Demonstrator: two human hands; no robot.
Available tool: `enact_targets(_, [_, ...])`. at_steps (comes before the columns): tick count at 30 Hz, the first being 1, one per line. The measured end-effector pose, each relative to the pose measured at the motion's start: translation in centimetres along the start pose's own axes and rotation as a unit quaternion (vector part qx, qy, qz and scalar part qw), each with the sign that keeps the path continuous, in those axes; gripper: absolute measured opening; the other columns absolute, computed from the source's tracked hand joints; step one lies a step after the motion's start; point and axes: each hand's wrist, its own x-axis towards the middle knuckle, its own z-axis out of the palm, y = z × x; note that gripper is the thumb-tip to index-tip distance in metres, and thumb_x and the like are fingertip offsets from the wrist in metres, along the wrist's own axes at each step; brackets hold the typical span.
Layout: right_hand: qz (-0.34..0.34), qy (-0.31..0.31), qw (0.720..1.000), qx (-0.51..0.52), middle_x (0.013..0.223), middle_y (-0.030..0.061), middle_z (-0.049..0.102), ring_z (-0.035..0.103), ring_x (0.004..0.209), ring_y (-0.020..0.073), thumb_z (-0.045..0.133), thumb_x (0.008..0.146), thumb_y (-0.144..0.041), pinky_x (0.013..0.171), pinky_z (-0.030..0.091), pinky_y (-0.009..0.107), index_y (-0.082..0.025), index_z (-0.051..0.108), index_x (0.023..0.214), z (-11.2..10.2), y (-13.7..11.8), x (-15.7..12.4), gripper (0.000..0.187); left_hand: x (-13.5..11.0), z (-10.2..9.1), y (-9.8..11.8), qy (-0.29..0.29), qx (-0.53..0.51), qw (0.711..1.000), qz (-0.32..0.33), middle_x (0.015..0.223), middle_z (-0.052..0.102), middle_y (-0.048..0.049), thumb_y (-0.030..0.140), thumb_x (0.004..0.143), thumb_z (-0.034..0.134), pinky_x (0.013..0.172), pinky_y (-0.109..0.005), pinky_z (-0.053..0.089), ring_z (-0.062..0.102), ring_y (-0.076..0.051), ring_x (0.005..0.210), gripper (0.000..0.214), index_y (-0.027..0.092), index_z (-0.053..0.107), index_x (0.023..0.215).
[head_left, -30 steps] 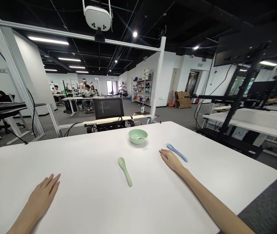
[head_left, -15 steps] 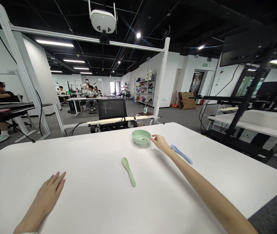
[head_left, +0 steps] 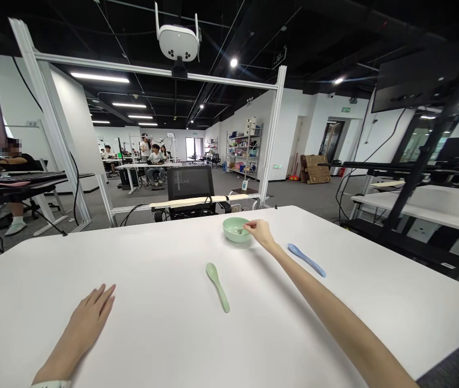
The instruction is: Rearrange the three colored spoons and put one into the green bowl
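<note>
Toward the far edge of the white table (head_left: 152, 291) stands a light green bowl (head_left: 233, 235). My right hand (head_left: 261, 231) is at its right rim, thumb and fingers pinched on the handle of a small pale spoon (head_left: 240, 231). The spoon's head dips inside the bowl; most of its handle is hidden by my fingers. A green spoon (head_left: 218, 288) lies on the table nearer to me, and a blue spoon (head_left: 307, 260) rests to the right of my right forearm. My left hand (head_left: 90, 315) lies palm down on the tabletop at the left, fingers stretched out, holding nothing.
Beyond the table's far edge stand a black mesh chair (head_left: 191, 182) and a metal frame (head_left: 272, 140) carrying a white device (head_left: 179, 43). A monitor stand (head_left: 409, 167) rises at the right. Several people sit or stand at desks in the background.
My right hand has risen slightly over the bowl's rim, and the pale spoon in it now tilts more steeply. My left hand stays flat. The whole view has shifted a little.
</note>
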Motion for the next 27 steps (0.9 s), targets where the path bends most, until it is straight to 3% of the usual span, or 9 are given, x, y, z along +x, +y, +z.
enact_targets(4, [-0.015, 0.101, 0.988, 0.115, 0.099, 0.0147, 0.084, 0.077, 0.090, 0.0290, 0.070, 0.087, -0.049, 0.086, 0.060, 0.038, -0.016, 0.085, 0.089, -1.8, -0.8, -1.1, 0.036, 0.0, -0.2, 0.0, -0.002, 0.009, 1.000, 0.003, 0.153, 0.065, -0.0151, 0.046, 0.097, 0.030, 0.121, -0.053, 0.046, 0.058, -0.034, 0.145, 0.067, 0.016, 0.067, 0.143])
enact_targets(7, [-0.004, 0.146, 0.971, 0.190, 0.095, 0.0154, 0.083, 0.076, 0.088, 0.0299, 0.075, 0.078, -0.066, 0.084, 0.060, 0.040, -0.016, 0.085, 0.090, -3.9, -0.3, -4.1, 0.052, 0.0, -0.3, 0.1, 0.001, 0.015, 1.000, 0.003, 0.152, 0.066, -0.0140, 0.046, 0.096, 0.030, 0.121, -0.051, 0.047, 0.059, -0.033, 0.144, 0.067, 0.017, 0.068, 0.143])
enact_targets(11, [0.080, 0.114, 0.968, 0.207, 0.072, 0.0113, 0.078, 0.074, 0.076, 0.0292, 0.082, 0.068, -0.070, 0.071, 0.058, 0.038, -0.016, 0.085, 0.085, -5.8, 1.8, -10.6, 0.057, 0.0, -0.4, 0.3, 0.000, 0.018, 1.000, 0.003, 0.154, 0.064, -0.0156, 0.046, 0.096, 0.028, 0.121, -0.052, 0.046, 0.058, -0.034, 0.145, 0.070, 0.013, 0.066, 0.144])
enact_targets(17, [0.192, 0.033, 0.953, 0.233, 0.071, 0.0098, 0.077, 0.075, 0.071, 0.0284, 0.084, 0.063, -0.064, 0.068, 0.060, 0.038, -0.020, 0.081, 0.076, -5.6, 3.9, -18.6, 0.046, 0.0, -0.3, 0.3, 0.019, 0.010, 1.000, 0.008, 0.150, 0.067, -0.0169, 0.045, 0.095, 0.028, 0.118, -0.053, 0.048, 0.060, -0.036, 0.141, 0.070, 0.014, 0.069, 0.141])
enact_targets(22, [0.210, -0.019, 0.965, 0.155, 0.069, 0.0062, 0.076, 0.074, 0.070, 0.0273, 0.078, 0.068, -0.054, 0.063, 0.055, 0.035, -0.024, 0.074, 0.081, -5.1, 3.8, -20.7, 0.033, 0.1, 0.2, -0.3, 0.024, 0.006, 1.000, 0.018, 0.149, 0.068, -0.0162, 0.047, 0.094, 0.029, 0.118, -0.053, 0.047, 0.060, -0.036, 0.141, 0.070, 0.014, 0.069, 0.141])
enact_targets(27, [0.132, 0.001, 0.990, 0.056, 0.085, 0.0083, 0.077, 0.071, 0.076, 0.0264, 0.068, 0.075, -0.047, 0.070, 0.054, 0.037, -0.025, 0.069, 0.082, -4.5, 3.2, -20.2, 0.023, 0.2, 0.6, -0.9, 0.019, 0.013, 0.999, 0.027, 0.150, 0.067, -0.0170, 0.048, 0.093, 0.028, 0.121, -0.053, 0.045, 0.059, -0.037, 0.143, 0.072, 0.012, 0.067, 0.143])
